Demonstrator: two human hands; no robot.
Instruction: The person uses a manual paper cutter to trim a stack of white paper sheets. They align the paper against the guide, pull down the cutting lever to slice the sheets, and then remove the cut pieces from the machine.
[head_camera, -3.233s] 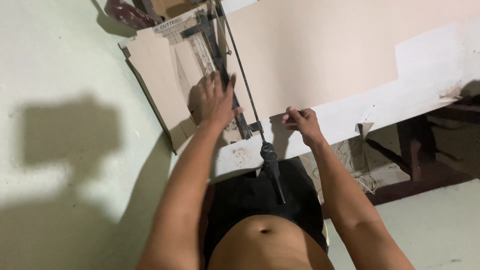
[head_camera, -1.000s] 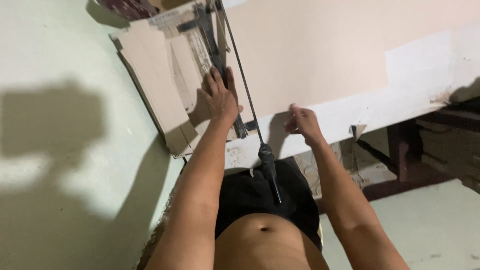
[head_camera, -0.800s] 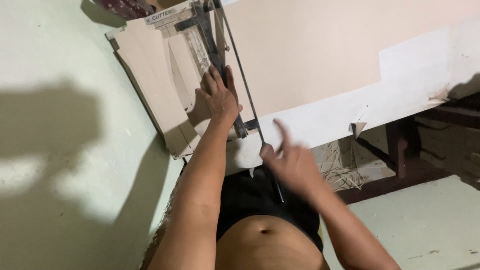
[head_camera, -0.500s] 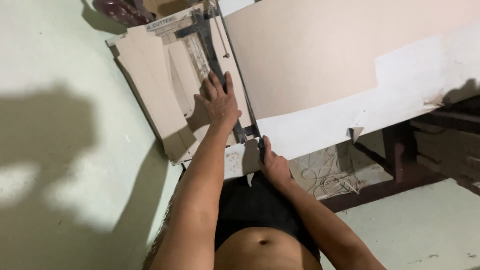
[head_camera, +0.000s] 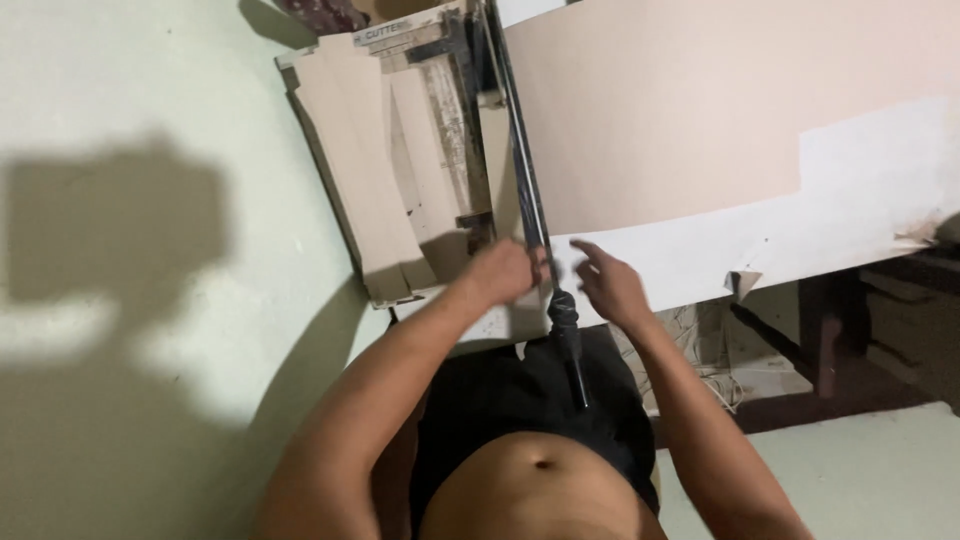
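Both hands at the near end of the paper cutter (head_camera: 440, 150), blade arm (head_camera: 528, 190) down.
My left hand (head_camera: 505, 272) curls at the blade, grip unclear; right hand (head_camera: 607, 283) spread over the white sheet (head_camera: 860, 180). I square the edge, fingers clear.

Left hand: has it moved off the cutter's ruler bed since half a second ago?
Yes. The left hand has slid down the cutter base toward the person, and now sits at its near end beside the lowered blade arm.

Pale green floor (head_camera: 130, 100) w/ hard shadows; dark wood bench frame (head_camera: 830, 340) at right.
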